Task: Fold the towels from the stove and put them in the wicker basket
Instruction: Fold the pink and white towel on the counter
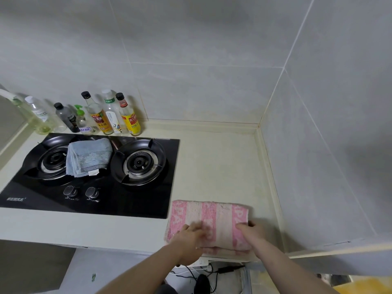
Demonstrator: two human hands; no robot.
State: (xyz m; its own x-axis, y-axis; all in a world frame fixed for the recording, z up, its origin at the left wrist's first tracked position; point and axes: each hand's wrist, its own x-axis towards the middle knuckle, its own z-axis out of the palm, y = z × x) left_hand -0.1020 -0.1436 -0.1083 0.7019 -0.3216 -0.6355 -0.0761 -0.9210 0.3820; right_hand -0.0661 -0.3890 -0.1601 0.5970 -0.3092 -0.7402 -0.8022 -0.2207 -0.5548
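A pink and cream striped towel (214,217) lies folded on the pale counter, right of the stove, at the front edge. My left hand (189,234) lies on its near left part with the fingers laid flat across the cloth. My right hand (250,231) is on its near right corner, and whether it grips the edge cannot be told. A blue-grey striped towel (88,158) lies bunched on the black glass stove (135,200), over the left burner. No wicker basket is in view.
Several bottles (99,115) stand along the back wall behind the stove. The right burner (139,162) is bare. Grey tiled walls close the counter at the back and right. Under the counter edge hang a power strip and cables (203,268).
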